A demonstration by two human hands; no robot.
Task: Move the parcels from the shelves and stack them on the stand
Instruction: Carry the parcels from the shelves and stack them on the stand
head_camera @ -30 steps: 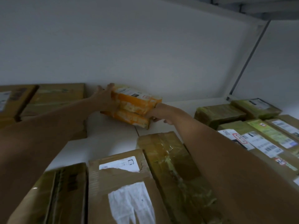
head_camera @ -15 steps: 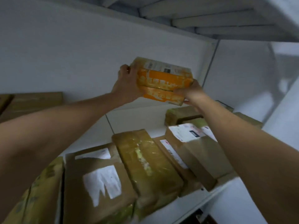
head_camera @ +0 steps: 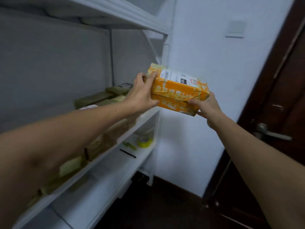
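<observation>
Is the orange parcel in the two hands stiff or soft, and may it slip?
The orange parcel is probably stiff: its edges look straight between the left hand and right hand. Its glossy wrap may be slippery. It seems light, carried by its ends alone.

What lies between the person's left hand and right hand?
The orange parcel lies there: the left hand grips one end and the right hand the other, as the head view shows.

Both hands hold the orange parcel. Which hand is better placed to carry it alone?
Probably the right hand: its fingers reach under the orange parcel, supporting it. The left hand only clasps one end sideways.
</observation>
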